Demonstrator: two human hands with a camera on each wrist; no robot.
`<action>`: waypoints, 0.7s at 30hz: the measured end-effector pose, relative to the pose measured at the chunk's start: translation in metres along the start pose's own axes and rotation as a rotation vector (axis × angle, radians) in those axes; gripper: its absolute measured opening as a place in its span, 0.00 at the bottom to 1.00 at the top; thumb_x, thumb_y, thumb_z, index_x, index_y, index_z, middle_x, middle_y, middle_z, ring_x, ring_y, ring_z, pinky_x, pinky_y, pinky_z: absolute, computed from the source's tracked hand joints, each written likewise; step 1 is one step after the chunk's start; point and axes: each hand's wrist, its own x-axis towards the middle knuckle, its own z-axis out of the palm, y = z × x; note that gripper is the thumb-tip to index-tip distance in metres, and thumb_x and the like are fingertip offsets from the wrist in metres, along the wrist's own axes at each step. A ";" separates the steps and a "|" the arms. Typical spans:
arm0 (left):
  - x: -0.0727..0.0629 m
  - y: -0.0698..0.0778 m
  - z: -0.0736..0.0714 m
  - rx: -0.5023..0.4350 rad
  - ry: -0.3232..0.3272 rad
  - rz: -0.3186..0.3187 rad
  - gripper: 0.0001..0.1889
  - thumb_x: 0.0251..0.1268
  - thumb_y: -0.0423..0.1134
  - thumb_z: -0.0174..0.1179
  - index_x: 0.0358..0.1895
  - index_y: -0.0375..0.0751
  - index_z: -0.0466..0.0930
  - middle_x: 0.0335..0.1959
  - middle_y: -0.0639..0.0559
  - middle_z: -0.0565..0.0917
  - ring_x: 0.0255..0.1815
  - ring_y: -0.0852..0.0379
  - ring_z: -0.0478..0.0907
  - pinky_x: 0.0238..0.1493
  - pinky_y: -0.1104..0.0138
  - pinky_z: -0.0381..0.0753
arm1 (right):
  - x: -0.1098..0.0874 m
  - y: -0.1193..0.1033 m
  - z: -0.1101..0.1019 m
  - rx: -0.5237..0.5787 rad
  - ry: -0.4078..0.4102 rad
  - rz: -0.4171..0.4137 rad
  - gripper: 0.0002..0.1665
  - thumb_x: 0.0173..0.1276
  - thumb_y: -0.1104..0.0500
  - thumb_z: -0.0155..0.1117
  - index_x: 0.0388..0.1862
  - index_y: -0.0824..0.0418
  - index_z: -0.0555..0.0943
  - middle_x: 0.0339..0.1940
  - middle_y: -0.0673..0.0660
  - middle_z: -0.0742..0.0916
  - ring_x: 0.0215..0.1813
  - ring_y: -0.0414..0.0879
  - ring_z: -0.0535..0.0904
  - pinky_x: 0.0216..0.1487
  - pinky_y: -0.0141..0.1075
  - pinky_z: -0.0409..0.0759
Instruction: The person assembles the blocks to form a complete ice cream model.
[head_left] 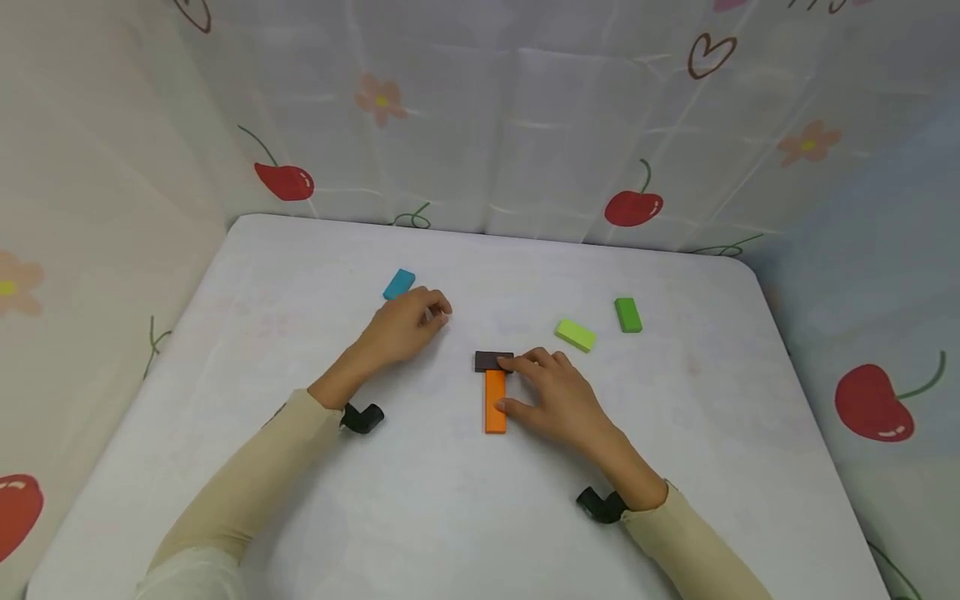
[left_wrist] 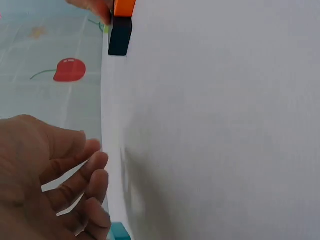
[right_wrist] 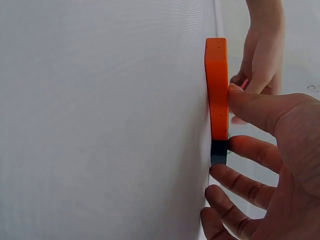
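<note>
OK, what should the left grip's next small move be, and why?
I'd probably bring the left grip back and down to the blue block. It hovers close by and looks empty, while the right grip touches the orange block and the dark block, so it seems occupied with that T shape.

Pale cherry-printed sheeting (head_left: 487, 133) hangs behind a white table (head_left: 427, 517).
</note>
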 end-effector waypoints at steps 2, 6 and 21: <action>0.001 -0.006 -0.009 0.034 0.106 -0.043 0.08 0.81 0.42 0.61 0.52 0.47 0.87 0.46 0.50 0.89 0.39 0.52 0.81 0.41 0.60 0.80 | 0.000 0.001 0.000 0.003 0.002 -0.002 0.37 0.67 0.39 0.79 0.73 0.46 0.82 0.63 0.52 0.85 0.59 0.52 0.77 0.58 0.48 0.80; 0.002 -0.019 -0.026 0.065 0.276 -0.137 0.08 0.80 0.43 0.61 0.48 0.45 0.87 0.43 0.48 0.89 0.33 0.51 0.81 0.32 0.60 0.77 | 0.000 0.002 0.001 0.013 0.003 -0.007 0.38 0.67 0.40 0.79 0.73 0.46 0.81 0.64 0.52 0.85 0.59 0.52 0.76 0.59 0.48 0.78; 0.010 -0.057 -0.032 0.063 0.175 -0.298 0.18 0.80 0.45 0.62 0.63 0.41 0.81 0.54 0.41 0.87 0.52 0.40 0.85 0.51 0.45 0.83 | 0.000 0.004 0.003 0.045 -0.005 0.006 0.37 0.67 0.39 0.79 0.73 0.45 0.82 0.64 0.51 0.85 0.58 0.51 0.75 0.62 0.49 0.75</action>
